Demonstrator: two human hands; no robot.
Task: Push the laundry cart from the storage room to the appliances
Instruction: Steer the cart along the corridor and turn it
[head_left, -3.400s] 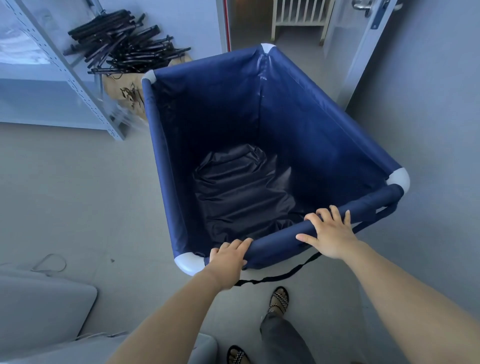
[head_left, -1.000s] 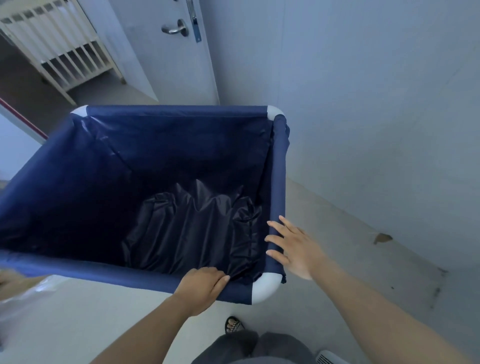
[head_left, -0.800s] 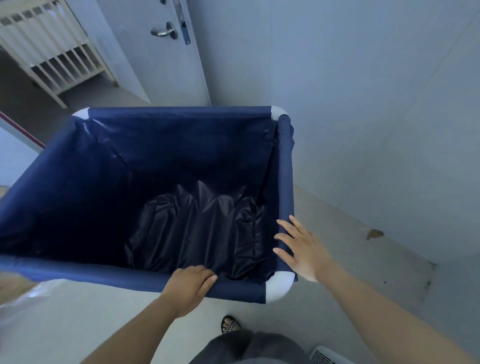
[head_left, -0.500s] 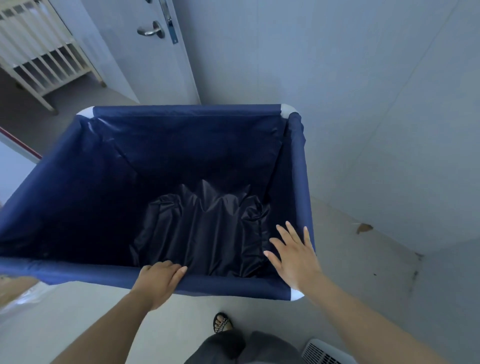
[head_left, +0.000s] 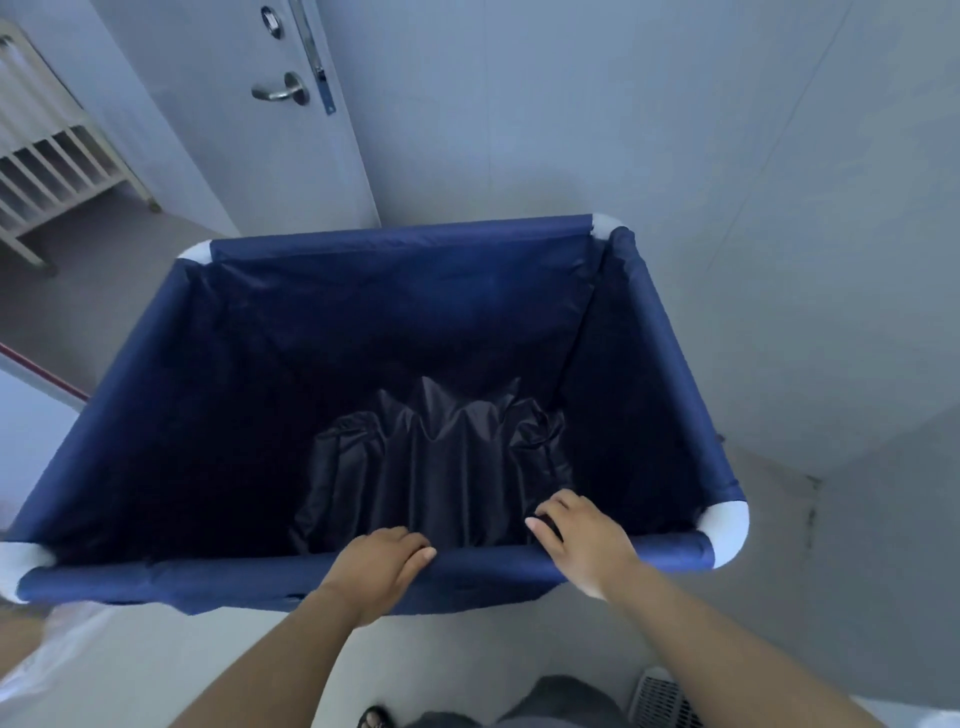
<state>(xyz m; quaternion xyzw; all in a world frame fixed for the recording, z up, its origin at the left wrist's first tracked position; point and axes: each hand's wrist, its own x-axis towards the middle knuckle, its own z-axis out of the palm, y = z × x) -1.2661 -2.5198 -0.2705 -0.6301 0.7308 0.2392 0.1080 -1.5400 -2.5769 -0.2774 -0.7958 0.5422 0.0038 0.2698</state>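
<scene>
Both hands grip the near top rail of the laundry cart (head_left: 400, 244). The left hand (head_left: 382, 564) has its fingers (head_left: 415, 553) curled together over the rail near its middle, and the right hand (head_left: 584, 540) has its fingers (head_left: 558, 506) wrapped over the same rail, closer to the white corner cap (head_left: 727, 525) on that side. So both sets of fingers are clamped on the cart's rail, and the push looks under way rather than finished.

Beyond the fingertips, down inside the cart, lies a crumpled dark liner (head_left: 436, 462); no other load is visible. Past the far rail stands a door (head_left: 249, 145) with a lever handle (head_left: 280, 91). To the right of the right hand a plain wall (head_left: 753, 208) runs close along the cart's side. Far off beyond the left hand, a white slatted crib (head_left: 47, 161) stands on the floor (head_left: 104, 291).

No washer or dryer shows anywhere, so I judge the cart is not yet at the appliances. What seems left is steering it clear of the wall and rolling it on.
</scene>
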